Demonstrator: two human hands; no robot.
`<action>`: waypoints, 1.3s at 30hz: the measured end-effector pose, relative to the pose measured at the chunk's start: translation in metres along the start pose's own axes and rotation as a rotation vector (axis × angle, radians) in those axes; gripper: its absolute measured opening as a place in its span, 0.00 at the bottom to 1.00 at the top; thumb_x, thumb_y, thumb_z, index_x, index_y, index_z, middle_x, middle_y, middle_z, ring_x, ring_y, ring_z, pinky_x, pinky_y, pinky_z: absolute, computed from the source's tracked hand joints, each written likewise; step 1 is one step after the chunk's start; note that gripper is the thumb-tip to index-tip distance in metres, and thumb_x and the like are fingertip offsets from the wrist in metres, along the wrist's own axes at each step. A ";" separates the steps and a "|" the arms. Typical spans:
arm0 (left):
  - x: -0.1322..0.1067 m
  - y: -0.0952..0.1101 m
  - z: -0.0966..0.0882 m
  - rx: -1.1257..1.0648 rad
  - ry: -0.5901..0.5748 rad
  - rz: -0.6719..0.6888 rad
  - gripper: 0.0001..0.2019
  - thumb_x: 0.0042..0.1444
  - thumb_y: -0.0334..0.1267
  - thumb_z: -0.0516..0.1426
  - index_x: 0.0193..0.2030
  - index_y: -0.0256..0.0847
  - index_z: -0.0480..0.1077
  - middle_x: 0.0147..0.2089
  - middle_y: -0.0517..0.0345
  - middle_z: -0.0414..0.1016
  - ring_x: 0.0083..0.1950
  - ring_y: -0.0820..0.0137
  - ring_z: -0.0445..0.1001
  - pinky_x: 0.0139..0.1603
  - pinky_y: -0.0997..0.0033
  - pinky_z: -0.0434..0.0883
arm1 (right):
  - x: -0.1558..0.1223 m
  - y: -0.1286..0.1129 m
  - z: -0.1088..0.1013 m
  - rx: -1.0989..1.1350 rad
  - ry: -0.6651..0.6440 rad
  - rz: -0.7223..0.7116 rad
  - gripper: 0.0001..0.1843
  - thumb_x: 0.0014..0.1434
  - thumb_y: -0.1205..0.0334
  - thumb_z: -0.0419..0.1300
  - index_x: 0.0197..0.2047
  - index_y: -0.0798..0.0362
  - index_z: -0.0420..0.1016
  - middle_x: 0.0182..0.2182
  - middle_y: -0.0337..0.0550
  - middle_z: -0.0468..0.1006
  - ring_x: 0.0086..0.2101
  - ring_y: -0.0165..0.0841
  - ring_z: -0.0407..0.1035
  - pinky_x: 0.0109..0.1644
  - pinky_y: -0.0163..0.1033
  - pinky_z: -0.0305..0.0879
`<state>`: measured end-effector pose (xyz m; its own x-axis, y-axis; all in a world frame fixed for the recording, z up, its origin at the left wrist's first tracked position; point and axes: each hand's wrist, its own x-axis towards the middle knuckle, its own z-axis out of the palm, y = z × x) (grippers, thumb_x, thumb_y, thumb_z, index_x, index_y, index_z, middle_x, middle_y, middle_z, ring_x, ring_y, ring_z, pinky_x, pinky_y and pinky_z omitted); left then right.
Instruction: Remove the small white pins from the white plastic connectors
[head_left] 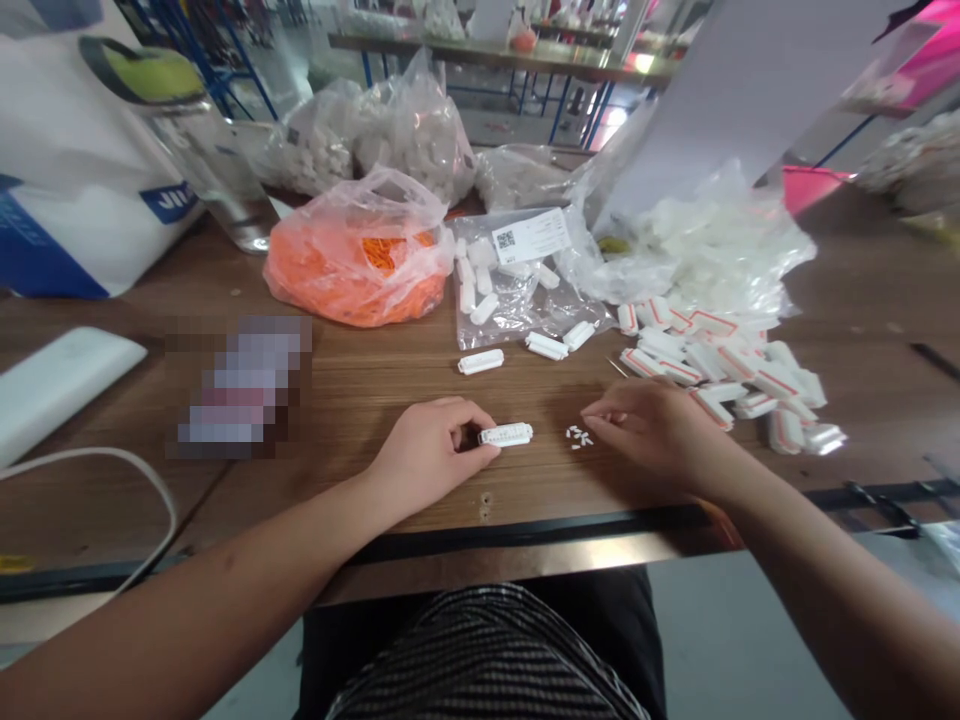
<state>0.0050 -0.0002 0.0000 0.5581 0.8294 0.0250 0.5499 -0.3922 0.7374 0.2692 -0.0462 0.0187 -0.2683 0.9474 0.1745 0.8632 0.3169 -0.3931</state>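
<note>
The left hand (427, 455) pinches a white plastic housing (506, 434); the right hand (652, 430), its grip unclear, hovers so near tiny white pieces (577, 436) that one careless brush could scatter them.

The left hand (427, 455) pinches one end of a white plastic strip (506, 434) lying on the wooden desk (360, 385). The right hand's fingers (600, 403) rest just beside a small cluster of tiny white pieces (577, 436). Farther right lies a heap of white parts with red stripes (720, 375). Ahead sit a clear plastic bag of white parts (517, 290), with a QR-code label (531, 235), and an orange-filled plastic bag (356, 265).
</note>
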 end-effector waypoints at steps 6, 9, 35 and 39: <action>0.000 -0.001 -0.001 0.016 -0.008 0.012 0.06 0.51 0.37 0.63 0.37 0.43 0.77 0.24 0.65 0.66 0.25 0.75 0.62 0.29 0.73 0.60 | -0.006 0.012 -0.001 0.147 -0.185 0.139 0.09 0.58 0.62 0.60 0.29 0.49 0.81 0.27 0.38 0.81 0.27 0.30 0.72 0.32 0.35 0.64; 0.000 0.000 -0.001 0.015 -0.005 0.011 0.06 0.51 0.37 0.63 0.37 0.42 0.77 0.24 0.65 0.66 0.25 0.75 0.62 0.29 0.73 0.60 | -0.006 0.006 0.000 0.106 -0.150 0.206 0.09 0.56 0.62 0.61 0.28 0.50 0.81 0.26 0.38 0.80 0.27 0.30 0.72 0.32 0.36 0.63; -0.001 -0.002 0.000 0.015 -0.009 0.000 0.05 0.51 0.37 0.63 0.36 0.43 0.77 0.23 0.66 0.65 0.23 0.76 0.61 0.28 0.73 0.59 | 0.002 -0.017 0.004 -0.082 -0.185 0.284 0.11 0.54 0.64 0.58 0.22 0.52 0.77 0.22 0.40 0.78 0.25 0.32 0.70 0.31 0.37 0.59; -0.001 -0.001 0.000 0.019 -0.012 0.005 0.06 0.51 0.37 0.63 0.36 0.43 0.77 0.24 0.66 0.66 0.24 0.76 0.61 0.28 0.73 0.59 | 0.003 -0.008 0.003 0.009 -0.156 0.282 0.10 0.53 0.64 0.58 0.26 0.52 0.80 0.24 0.39 0.80 0.26 0.31 0.71 0.32 0.36 0.62</action>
<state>0.0044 -0.0004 -0.0008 0.5686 0.8224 0.0204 0.5585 -0.4041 0.7245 0.2602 -0.0461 0.0201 -0.0817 0.9932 -0.0828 0.9093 0.0403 -0.4141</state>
